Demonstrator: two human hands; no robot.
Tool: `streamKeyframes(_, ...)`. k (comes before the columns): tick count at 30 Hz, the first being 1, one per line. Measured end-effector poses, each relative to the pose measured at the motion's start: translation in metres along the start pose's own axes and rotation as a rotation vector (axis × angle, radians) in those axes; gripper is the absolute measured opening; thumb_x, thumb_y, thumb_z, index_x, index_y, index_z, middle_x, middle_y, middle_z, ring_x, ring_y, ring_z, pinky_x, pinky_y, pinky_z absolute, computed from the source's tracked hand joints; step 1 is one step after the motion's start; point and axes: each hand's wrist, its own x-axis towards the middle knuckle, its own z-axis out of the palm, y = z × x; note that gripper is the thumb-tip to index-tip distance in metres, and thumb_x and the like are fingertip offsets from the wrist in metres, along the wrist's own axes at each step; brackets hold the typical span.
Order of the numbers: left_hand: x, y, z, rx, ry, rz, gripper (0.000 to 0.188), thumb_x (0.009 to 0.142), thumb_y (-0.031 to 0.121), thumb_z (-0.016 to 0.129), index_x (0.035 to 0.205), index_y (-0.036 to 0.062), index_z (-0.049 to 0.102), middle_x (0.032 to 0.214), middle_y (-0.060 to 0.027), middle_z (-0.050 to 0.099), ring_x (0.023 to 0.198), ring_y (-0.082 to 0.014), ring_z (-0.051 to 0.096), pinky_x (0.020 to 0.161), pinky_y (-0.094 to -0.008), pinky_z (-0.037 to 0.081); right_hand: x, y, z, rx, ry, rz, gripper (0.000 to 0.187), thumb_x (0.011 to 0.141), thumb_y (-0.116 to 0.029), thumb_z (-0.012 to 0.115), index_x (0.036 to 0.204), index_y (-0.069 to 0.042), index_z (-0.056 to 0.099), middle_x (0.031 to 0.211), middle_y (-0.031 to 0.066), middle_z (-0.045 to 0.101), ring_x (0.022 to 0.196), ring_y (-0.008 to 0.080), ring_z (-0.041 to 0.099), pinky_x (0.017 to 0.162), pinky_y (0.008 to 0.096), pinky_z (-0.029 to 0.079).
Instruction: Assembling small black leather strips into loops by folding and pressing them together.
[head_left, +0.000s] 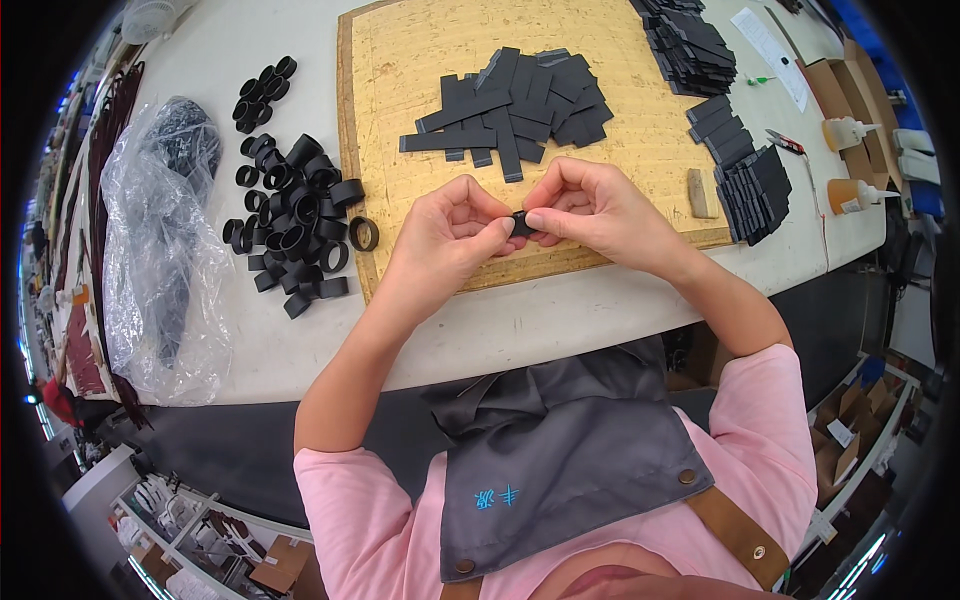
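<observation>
My left hand (448, 232) and my right hand (592, 212) meet over the front part of a yellow board (395, 70). Between them, the thumbs and fingertips of both pinch a small black band (519, 224), mostly covered, so I cannot tell whether its ends are joined. Beyond my hands lies a loose heap of flat black strips (530, 110). Left of my left hand, one black ring (374, 236) rests by the board's edge, beside a larger pile of similar rings (295, 212).
Stacked black strips (755, 195) line the right, near a wooden block (698, 194), a red-handled cutter (785, 142) and two glue bottles (850, 196). Clear plastic wrapping (160, 260) lies at the left. An open cardboard box (850, 85) stands at the far right.
</observation>
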Motion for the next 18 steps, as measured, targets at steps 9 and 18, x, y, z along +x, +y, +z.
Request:
streamKeyframes(9,-0.0003,-0.0001,0.0008,0.017,0.014,0.001,0.008,0.097,0.0,0.063,0.099,-0.0051,0.057,0.098,-0.0137,0.071,0.091,-0.0166,0.075,0.078,-0.0242,0.061,0.0018,0.0036,-0.0011,0.074,-0.003,0.014,0.012,0.098,-0.007,0.069,0.102,0.001,0.062,0.098,0.0066,0.069,0.091,0.0133,0.071,0.079,0.0265,0.06)
streamKeyframes(18,-0.0002,0.0006,0.0029,0.042,0.022,0.005,0.009,0.098,0.001,0.064,0.099,-0.0053,0.057,0.098,-0.0135,0.07,0.091,-0.0168,0.075,0.079,-0.0247,0.061,0.0029,0.0016,-0.0033,0.071,-0.012,0.031,0.012,0.098,-0.008,0.07,0.101,0.001,0.062,0.098,0.0065,0.069,0.091,0.0133,0.071,0.079,0.0263,0.061)
